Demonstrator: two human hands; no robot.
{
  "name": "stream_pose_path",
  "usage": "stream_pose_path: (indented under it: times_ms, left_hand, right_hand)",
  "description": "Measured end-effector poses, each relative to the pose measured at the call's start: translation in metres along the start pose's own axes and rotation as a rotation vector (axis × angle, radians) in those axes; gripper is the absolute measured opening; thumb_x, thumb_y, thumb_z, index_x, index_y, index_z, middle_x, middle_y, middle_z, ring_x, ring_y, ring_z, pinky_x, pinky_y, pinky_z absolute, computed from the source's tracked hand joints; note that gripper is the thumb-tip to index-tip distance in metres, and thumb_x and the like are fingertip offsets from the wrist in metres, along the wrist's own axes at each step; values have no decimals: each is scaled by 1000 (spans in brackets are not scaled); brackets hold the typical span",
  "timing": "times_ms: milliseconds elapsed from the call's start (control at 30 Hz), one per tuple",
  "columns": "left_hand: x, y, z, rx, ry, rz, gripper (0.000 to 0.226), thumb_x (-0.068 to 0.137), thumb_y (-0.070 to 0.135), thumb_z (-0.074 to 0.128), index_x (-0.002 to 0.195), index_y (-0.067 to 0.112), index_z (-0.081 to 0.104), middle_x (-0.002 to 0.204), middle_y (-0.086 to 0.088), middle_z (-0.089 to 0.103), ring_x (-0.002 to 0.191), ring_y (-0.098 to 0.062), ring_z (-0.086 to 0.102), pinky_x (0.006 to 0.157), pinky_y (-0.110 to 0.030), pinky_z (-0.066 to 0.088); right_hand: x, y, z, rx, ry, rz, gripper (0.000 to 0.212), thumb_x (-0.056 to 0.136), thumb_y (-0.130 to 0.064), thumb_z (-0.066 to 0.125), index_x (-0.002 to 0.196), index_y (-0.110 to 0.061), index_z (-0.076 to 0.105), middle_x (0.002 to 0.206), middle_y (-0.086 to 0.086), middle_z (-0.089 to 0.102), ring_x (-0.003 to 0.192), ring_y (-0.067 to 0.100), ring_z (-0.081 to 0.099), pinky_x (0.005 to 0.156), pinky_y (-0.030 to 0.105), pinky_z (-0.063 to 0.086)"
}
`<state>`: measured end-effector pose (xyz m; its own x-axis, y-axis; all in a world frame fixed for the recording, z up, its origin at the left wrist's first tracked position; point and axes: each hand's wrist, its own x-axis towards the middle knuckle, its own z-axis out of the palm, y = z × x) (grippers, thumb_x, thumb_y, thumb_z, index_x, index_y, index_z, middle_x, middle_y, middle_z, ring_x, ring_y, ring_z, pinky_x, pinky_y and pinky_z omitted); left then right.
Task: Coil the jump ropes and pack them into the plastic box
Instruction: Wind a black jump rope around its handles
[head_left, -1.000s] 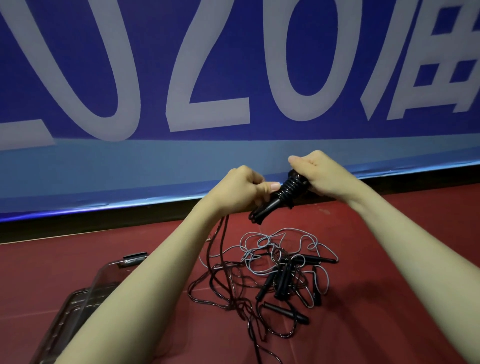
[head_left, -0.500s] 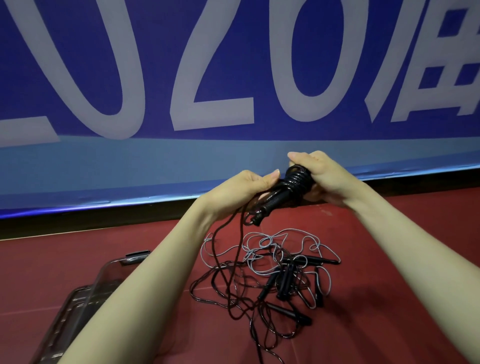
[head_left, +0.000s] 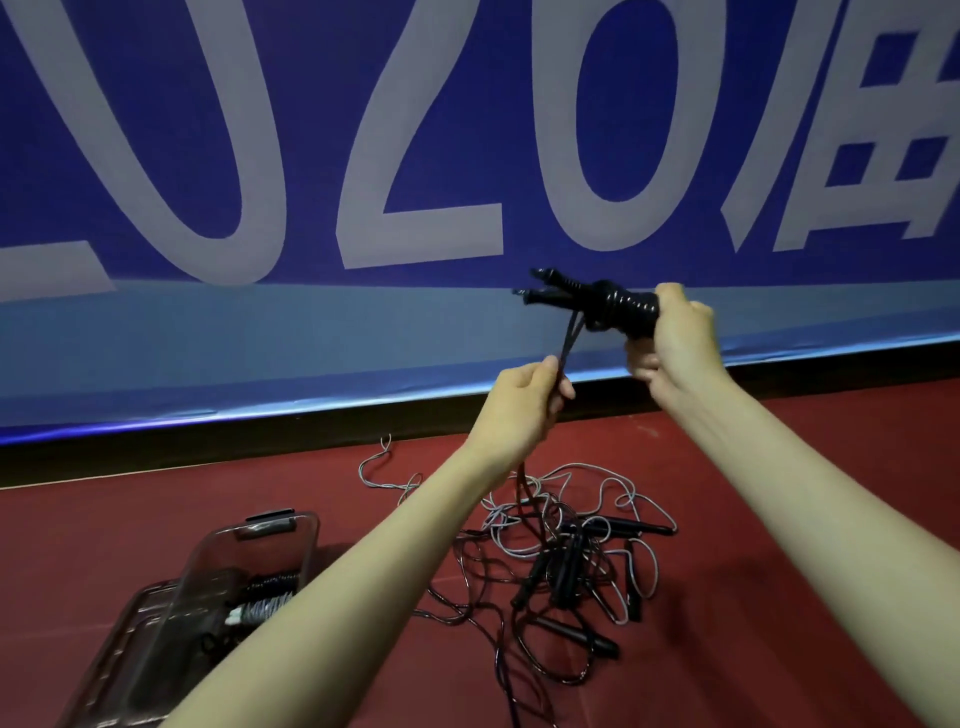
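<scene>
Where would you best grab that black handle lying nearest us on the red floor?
Probably around the middle of the black handle, fingers coming straight down from above. It lies flat at the near edge of the rope pile; its cord end is tangled, so its mid-shaft looks clearest.

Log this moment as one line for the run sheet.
step: coiling | right hand: grips wrapped handles | left hand: pulls black cord taut | plastic box: open, coiled ropes inside | loose ropes: tangled on floor

Two bare forearms reached into the head view from the lower edge, with no sleeve in sight on either. The left hand (head_left: 524, 400) and the right hand (head_left: 675, 343) wore no gloves, rings, watch or bands. The fingernails that showed were short and unpainted. No marks showed on the arms.
</scene>
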<state>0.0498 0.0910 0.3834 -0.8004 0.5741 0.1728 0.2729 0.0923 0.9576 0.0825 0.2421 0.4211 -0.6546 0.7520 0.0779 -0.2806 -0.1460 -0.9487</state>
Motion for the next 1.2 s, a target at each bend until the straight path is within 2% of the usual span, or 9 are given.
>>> stream_pose_path:
  times_ms: [100,200,367,500,633,733,867,1033,1200]
  left_hand:
    - [-10,-2,7,440,-37,121,38,104,32,36,78,16,58,60,9,47,53,-5,43,58,-27,34]
    - [-18,0,16,766,-101,225,33,100,43,43,79,18,48,67,1,51,61,-21,48,58,-33,35]
    - [-15,16,7,964,-28,307,35,102,42,38,79,16,43,61,1,39,65,-30,43,58,-34,32]
    - [-17,23,7,1035,-42,338,42,103,43,32,75,13,41,63,-3,38,68,-34,45,61,-37,38]
    - [-20,23,5,1100,-55,409,37,103,42,32,76,17,35,65,-3,40,75,-38,52,59,-36,34]
    - [-18,27,-3,1149,-5,468,33,102,43,33,86,15,44,89,-4,60,87,-36,57,60,-34,32]
    - [-12,35,-21,1152,69,513,32,101,43,38,103,18,57,103,2,63,92,-32,59,66,-38,45]
    - [-5,27,-45,976,115,434,29,97,45,42,82,22,49,82,7,53,82,-27,52,64,-38,40]
    - [-6,14,-61,698,-144,253,34,90,46,44,60,31,39,53,10,40,56,-15,37,56,-34,30]
  right_hand:
    - [5,-3,-6,-136,179,-128,31,92,-21,37,63,-21,26,62,8,32,46,14,23,45,24,16]
    - [3,2,-9,-367,217,-297,45,97,-21,38,55,-17,21,52,-1,22,43,10,19,45,28,17]
    - [2,1,-14,-556,211,-450,53,103,-22,35,52,-13,22,49,1,23,46,14,22,45,29,19]
    - [6,8,-16,-678,170,-583,57,104,-23,32,49,-12,26,46,3,30,54,24,31,52,37,20]
    - [4,15,-16,-803,113,-709,57,105,-23,34,49,-16,24,43,1,29,45,16,29,57,36,16]
    - [3,17,-17,-828,35,-778,57,104,-21,35,49,-21,23,42,-4,27,43,13,28,56,34,15]
    - [2,15,-14,-770,-111,-780,56,104,-18,37,50,-17,21,43,-2,23,41,14,23,53,36,17]
    - [-4,3,-9,-691,-338,-743,54,105,-19,37,53,-16,25,49,0,25,44,10,25,46,22,20]
    - [-8,5,-4,-763,-535,-657,54,103,-31,36,54,-8,34,51,4,30,47,9,25,51,31,23]
